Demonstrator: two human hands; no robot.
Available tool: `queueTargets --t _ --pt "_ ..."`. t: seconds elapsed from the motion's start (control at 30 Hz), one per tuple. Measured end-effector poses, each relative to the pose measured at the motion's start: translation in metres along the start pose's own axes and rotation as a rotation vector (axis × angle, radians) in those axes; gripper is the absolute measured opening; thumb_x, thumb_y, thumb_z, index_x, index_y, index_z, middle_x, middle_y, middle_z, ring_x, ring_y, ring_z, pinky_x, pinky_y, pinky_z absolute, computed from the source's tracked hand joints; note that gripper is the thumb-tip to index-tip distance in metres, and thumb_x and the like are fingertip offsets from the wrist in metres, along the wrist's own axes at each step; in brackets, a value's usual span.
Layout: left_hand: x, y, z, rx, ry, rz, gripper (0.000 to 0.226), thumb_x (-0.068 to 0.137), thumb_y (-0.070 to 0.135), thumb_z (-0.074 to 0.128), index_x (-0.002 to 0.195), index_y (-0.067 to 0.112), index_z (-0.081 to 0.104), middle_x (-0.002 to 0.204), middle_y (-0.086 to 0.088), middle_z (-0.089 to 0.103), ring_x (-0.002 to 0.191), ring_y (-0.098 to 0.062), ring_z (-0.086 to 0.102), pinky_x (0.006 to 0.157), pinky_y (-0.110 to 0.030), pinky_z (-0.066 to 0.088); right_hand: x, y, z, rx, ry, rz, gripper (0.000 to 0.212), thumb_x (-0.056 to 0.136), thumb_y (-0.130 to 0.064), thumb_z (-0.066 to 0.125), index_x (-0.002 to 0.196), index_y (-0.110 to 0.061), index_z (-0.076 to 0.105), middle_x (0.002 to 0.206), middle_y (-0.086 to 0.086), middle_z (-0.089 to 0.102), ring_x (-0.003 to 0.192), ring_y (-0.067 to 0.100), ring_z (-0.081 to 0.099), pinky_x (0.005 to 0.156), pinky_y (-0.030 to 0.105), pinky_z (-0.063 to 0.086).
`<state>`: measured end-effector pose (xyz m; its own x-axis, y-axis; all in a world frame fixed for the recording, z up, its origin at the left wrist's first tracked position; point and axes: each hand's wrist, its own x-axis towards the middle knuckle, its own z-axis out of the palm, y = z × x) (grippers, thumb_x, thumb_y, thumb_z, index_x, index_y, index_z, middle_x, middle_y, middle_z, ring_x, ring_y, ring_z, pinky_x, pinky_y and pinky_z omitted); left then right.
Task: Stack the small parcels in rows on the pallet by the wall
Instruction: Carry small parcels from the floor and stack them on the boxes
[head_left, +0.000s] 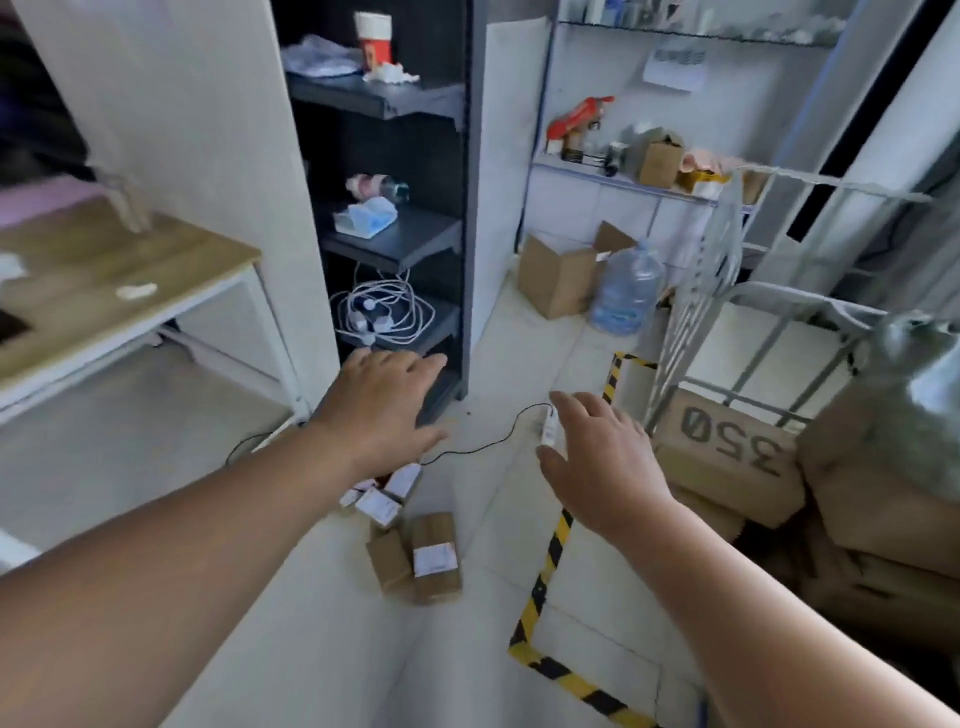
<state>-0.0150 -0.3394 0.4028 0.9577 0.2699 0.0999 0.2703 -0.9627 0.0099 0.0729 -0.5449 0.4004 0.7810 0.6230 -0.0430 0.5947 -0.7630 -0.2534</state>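
Note:
Several small brown parcels with white labels lie in a loose heap on the white tiled floor, below and between my hands. My left hand is stretched forward above them, palm down, fingers straight and holding nothing. My right hand reaches forward to the right of the heap, fingers spread and empty. No pallet is plainly in view. A yellow-and-black striped tape line marks off a floor area on the right.
A dark shelf unit stands ahead, a wooden-topped table at left. Large brown boxes, one marked 350, pile up at right behind a white wire cage. A water jug and carton stand by the far wall. A thin black cable crosses the floor.

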Motion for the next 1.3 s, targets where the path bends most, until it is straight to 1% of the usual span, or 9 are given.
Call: queueTargets --t 0.27,0.37,0.47,0.57,0.7,0.8,1.03,1.13,1.3 --pt "-0.100 -0.134 0.017 -0.058 -0.047 -0.262 0.073 0.087 0.058 0.056 0.148 0.025 0.034 0.143 0.000 0.049 0.129 -0.023 0.044 0.110 -0.038 0.027 0.019 -0.136 0.071 -0.011 -0.173 -0.177 0.063 0.100 -0.038 0.047 0.154 -0.022 0.021 0.154 0.003 0.034 0.139 0.028 0.033 0.116 0.040 0.025" --pt "-0.128 -0.168 0.022 -0.064 -0.083 -0.359 0.071 0.087 0.058 0.056 0.147 0.024 0.037 0.139 -0.001 0.052 0.127 -0.024 0.046 0.108 -0.038 0.029 0.026 -0.168 0.091 -0.031 -0.222 -0.227 0.058 0.099 -0.037 0.048 0.151 -0.021 0.027 0.151 0.003 0.038 0.136 0.028 0.037 0.113 0.039 0.027" --pt "-0.146 -0.191 0.032 -0.066 -0.112 -0.435 0.067 0.086 0.052 0.061 0.143 0.024 0.039 0.130 -0.002 0.056 0.119 -0.024 0.049 0.102 -0.036 0.032 0.037 -0.190 0.107 -0.059 -0.258 -0.271 0.056 0.098 -0.037 0.050 0.149 -0.021 0.031 0.149 0.003 0.040 0.135 0.027 0.039 0.112 0.039 0.028" --pt "-0.152 -0.207 0.040 -0.069 -0.142 -0.527 0.074 0.088 0.053 0.060 0.149 0.020 0.034 0.137 -0.005 0.053 0.125 -0.026 0.048 0.107 -0.038 0.032 0.054 -0.204 0.120 -0.064 -0.288 -0.314 0.053 0.098 -0.035 0.050 0.146 -0.021 0.034 0.149 0.003 0.040 0.134 0.027 0.039 0.111 0.037 0.029" --pt "-0.154 -0.225 0.058 -0.055 -0.169 -0.623 0.069 0.087 0.054 0.060 0.142 0.018 0.041 0.129 -0.006 0.057 0.119 -0.027 0.052 0.101 -0.038 0.037 0.086 -0.211 0.137 -0.075 -0.307 -0.334 0.051 0.097 -0.034 0.052 0.143 -0.020 0.038 0.146 0.003 0.043 0.130 0.028 0.043 0.107 0.038 0.033" --pt "-0.143 -0.233 0.075 -0.054 -0.212 -0.670 0.070 0.087 0.053 0.060 0.145 0.019 0.038 0.131 -0.006 0.056 0.120 -0.027 0.052 0.099 -0.035 0.038 0.112 -0.205 0.147 -0.067 -0.328 -0.306 0.052 0.098 -0.035 0.051 0.145 -0.019 0.036 0.146 0.005 0.044 0.130 0.028 0.043 0.107 0.038 0.033" --pt "-0.077 -0.236 0.130 -0.149 -0.259 -0.644 0.072 0.087 0.050 0.063 0.147 0.022 0.036 0.144 -0.005 0.048 0.129 -0.028 0.045 0.104 -0.036 0.036 0.168 -0.166 0.185 -0.054 -0.348 -0.152 0.063 0.098 -0.036 0.051 0.153 -0.019 0.025 0.154 0.006 0.036 0.137 0.031 0.038 0.110 0.041 0.033" --pt "-0.044 -0.244 0.168 -0.150 -0.285 -0.551 0.074 0.084 0.055 0.063 0.145 0.023 0.036 0.142 -0.002 0.049 0.128 -0.026 0.046 0.103 -0.036 0.038 0.185 -0.150 0.212 -0.024 -0.362 -0.051 0.065 0.098 -0.035 0.051 0.154 -0.019 0.023 0.155 0.006 0.034 0.137 0.031 0.038 0.108 0.042 0.035" --pt "0.009 -0.269 0.255 -0.140 -0.372 -0.408 0.081 0.088 0.057 0.058 0.152 0.021 0.024 0.152 -0.002 0.038 0.138 -0.024 0.037 0.111 -0.038 0.030 0.211 -0.126 0.281 0.010 -0.383 0.103 0.068 0.099 -0.035 0.051 0.156 -0.020 0.018 0.156 0.003 0.030 0.136 0.028 0.038 0.108 0.039 0.038"
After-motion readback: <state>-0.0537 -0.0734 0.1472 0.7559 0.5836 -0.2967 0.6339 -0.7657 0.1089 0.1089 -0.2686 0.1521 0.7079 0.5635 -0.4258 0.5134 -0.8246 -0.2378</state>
